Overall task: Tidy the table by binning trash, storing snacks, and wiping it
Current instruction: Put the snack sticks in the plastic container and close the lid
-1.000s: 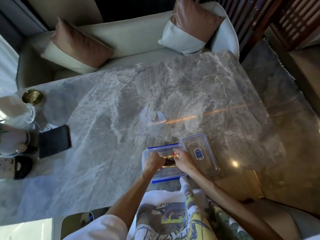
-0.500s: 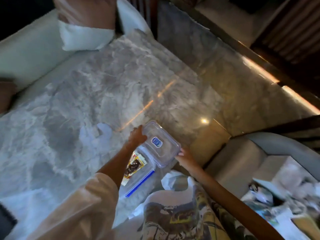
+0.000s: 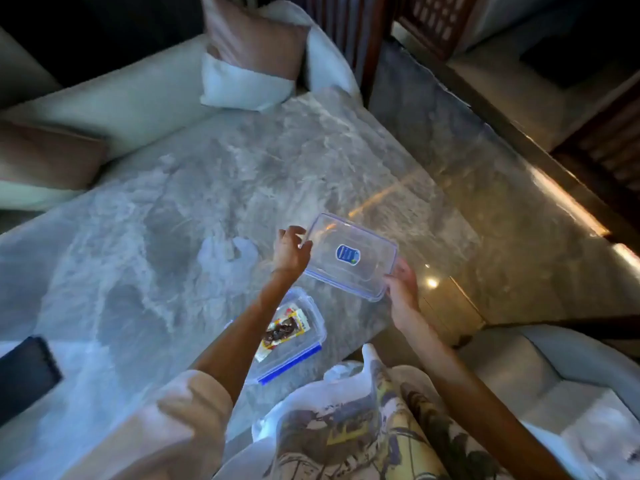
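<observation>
You are holding a clear rectangular plastic lid [image 3: 351,258] with a blue oval sticker above the grey marble table [image 3: 173,209], your left hand [image 3: 291,249] pinching its near-left corner and your right hand [image 3: 401,284] gripping its right end. Below it, the open clear plastic container with blue clips [image 3: 294,341] is sitting at the table's near edge, a yellow-and-red snack packet [image 3: 282,330] lying inside. A dark flat rectangular object [image 3: 26,374] is resting far left.
</observation>
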